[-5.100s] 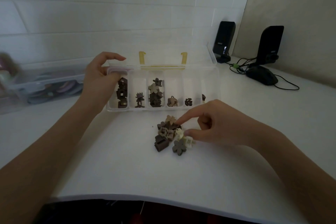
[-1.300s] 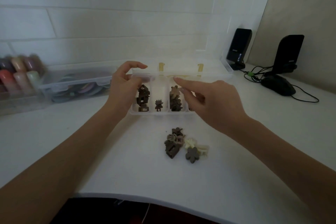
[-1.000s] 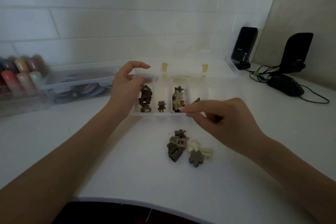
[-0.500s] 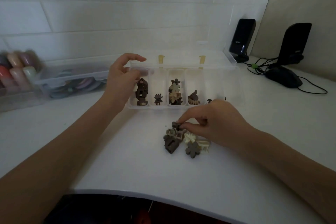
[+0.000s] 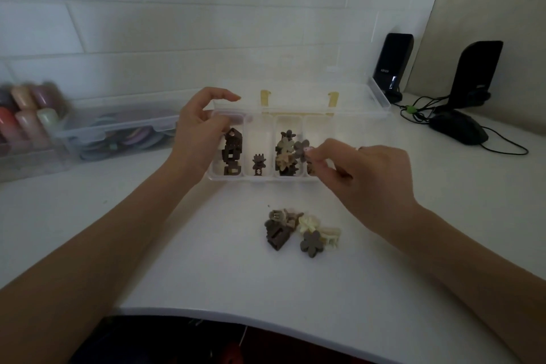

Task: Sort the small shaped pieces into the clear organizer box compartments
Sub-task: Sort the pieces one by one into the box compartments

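The clear organizer box (image 5: 260,122) stands open at the back of the white table, its lid leaning back. My left hand (image 5: 199,133) grips its left end. My right hand (image 5: 351,174) pinches a dark flower-shaped piece (image 5: 300,148) just above the third compartment, which holds a stack of flower pieces (image 5: 285,154). The first compartment holds square brown pieces (image 5: 232,151); the second holds one small dark piece (image 5: 259,163). A loose pile of pieces (image 5: 298,232) lies on the table in front of the box, with brown, cream and grey shapes.
A clear container of coloured rings (image 5: 118,133) and blurred pastel items (image 5: 26,109) sit at the left. Two black speakers (image 5: 393,63) (image 5: 475,72), a black mouse (image 5: 459,127) and cables lie at the right. The table's front edge (image 5: 266,316) curves close to me.
My right hand has lifted from the loose pile with a dark flower piece and moved up and back to the box's third compartment. My left hand has stayed on the box.
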`<state>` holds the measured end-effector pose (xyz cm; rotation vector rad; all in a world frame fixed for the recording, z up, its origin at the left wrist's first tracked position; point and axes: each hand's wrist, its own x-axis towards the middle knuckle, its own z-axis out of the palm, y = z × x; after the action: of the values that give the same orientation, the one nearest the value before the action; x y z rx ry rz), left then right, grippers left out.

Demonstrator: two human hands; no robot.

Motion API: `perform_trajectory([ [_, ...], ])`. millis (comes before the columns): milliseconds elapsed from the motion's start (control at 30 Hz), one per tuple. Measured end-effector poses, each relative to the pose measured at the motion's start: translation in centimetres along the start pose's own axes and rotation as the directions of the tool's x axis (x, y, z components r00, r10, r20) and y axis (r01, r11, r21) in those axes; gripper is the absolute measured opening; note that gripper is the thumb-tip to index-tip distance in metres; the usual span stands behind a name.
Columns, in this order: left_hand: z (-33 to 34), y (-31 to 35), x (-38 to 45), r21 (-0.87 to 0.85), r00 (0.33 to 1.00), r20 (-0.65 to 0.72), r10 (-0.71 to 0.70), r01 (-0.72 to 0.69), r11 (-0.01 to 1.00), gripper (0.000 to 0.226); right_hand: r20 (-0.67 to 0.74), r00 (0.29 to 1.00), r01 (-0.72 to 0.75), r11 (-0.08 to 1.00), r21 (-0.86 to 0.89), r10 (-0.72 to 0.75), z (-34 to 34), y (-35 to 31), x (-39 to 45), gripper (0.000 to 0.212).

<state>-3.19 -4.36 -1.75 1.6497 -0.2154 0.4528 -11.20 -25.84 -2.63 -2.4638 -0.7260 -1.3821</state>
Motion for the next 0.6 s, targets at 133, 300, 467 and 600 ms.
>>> perform_trajectory([
  [133,0.6,0.3,-0.6,0.000,0.999,0.038,0.028,-0.028,1.000,0.045,-0.004,0.998,-0.056,0.997,-0.053,0.056,0.8,-0.4,0.9,0.022],
  [300,0.7,0.1,-0.7,-0.003,0.997,0.060,0.041,-0.041,0.999,0.048,0.194,0.971,-0.092,0.965,-0.246,0.142,1.7,-1.0,1.9,0.024],
  [467,0.7,0.1,-0.7,0.007,0.997,0.062,0.035,-0.036,0.999,0.044,0.198,0.972,-0.084,0.976,-0.202,0.125,1.0,-1.1,1.9,0.008],
  [600,0.7,0.4,-0.8,0.007,0.996,0.078,0.030,-0.031,0.999,0.042,0.273,0.955,-0.126,0.992,0.007,0.120,0.3,-0.9,1.3,0.032],
])
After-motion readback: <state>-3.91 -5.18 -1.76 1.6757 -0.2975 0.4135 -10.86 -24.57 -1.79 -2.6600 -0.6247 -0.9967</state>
